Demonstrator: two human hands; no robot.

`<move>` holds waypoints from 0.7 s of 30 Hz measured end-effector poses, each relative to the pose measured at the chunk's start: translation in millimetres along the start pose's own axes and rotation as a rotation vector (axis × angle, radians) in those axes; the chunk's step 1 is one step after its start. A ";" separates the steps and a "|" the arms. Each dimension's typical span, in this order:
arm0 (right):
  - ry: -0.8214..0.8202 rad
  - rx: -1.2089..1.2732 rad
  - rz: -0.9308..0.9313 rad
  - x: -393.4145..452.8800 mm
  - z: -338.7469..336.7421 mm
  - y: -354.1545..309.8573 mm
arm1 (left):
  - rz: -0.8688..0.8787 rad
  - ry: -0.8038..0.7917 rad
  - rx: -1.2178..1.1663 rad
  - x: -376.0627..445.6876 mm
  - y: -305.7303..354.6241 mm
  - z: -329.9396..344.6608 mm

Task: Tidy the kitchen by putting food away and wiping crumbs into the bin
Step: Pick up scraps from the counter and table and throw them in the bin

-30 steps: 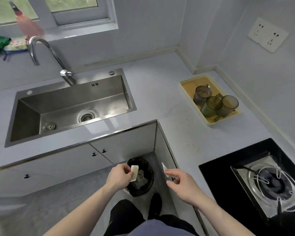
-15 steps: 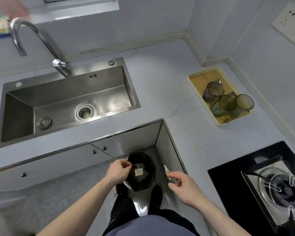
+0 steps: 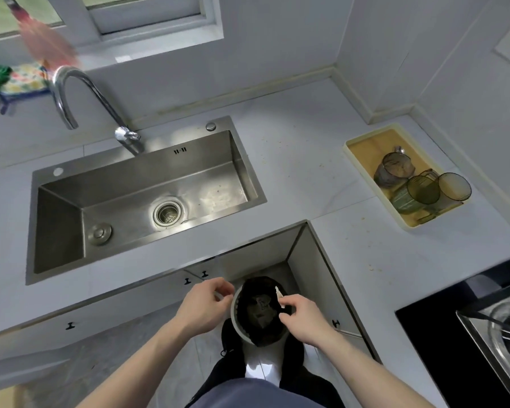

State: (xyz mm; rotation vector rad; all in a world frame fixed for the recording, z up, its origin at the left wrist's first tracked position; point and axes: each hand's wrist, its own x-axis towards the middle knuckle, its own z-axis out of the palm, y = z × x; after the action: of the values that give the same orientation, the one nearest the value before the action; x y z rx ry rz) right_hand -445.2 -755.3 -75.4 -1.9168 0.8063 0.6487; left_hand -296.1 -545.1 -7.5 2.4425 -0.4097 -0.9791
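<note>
Black-lined bin stands on the floor in the table's inner corner, a pale scrap inside it. Right hand pinches a white strip over the rim; left hand hovers beside the bin, fingers curled, contents unclear. Crumbs dot the table between steel sink and tray of cups. Stove sits right.
</note>
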 end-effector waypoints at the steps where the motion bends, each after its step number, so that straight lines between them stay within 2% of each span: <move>1: -0.010 -0.012 0.013 3.2 4.6 -4.0 | 0.009 -0.008 0.006 1.4 -0.4 -3.3; 8: 0.011 0.002 0.061 8.1 24.5 -22.1 | 0.098 -0.050 0.083 7.9 -7.5 -28.5; 21: 0.237 0.194 -0.010 -35.4 29.9 -38.1 | 0.268 -0.067 0.192 6.7 -22.7 -68.0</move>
State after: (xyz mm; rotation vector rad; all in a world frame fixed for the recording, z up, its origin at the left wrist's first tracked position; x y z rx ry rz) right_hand -442.4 -705.5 -42.0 -1.8386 0.9703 0.3261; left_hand -241.1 -507.4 19.7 2.4415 -0.8657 -0.9441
